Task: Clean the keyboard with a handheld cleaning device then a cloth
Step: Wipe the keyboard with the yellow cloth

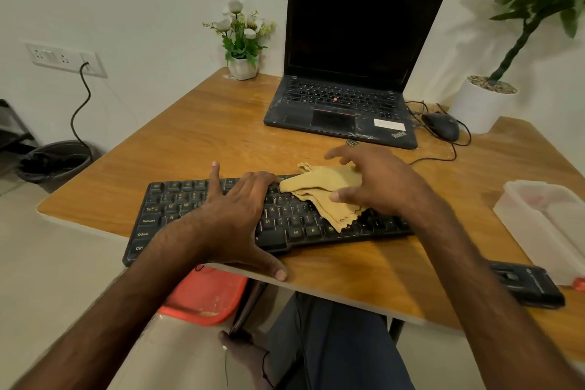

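A black keyboard lies on the wooden table, its left end past the front edge. My left hand lies flat across its middle, fingers on the top rows and thumb over the front edge, holding it steady. A folded tan cloth rests on the right half of the keys. My right hand presses on the cloth with spread fingers, thumb against its lower side. A black handheld device lies on the table at the near right, apart from both hands.
An open black laptop stands behind the keyboard, with a wired mouse to its right. A white flower pot and a large white planter stand at the back. A translucent white box is at the right. A red bin is under the table.
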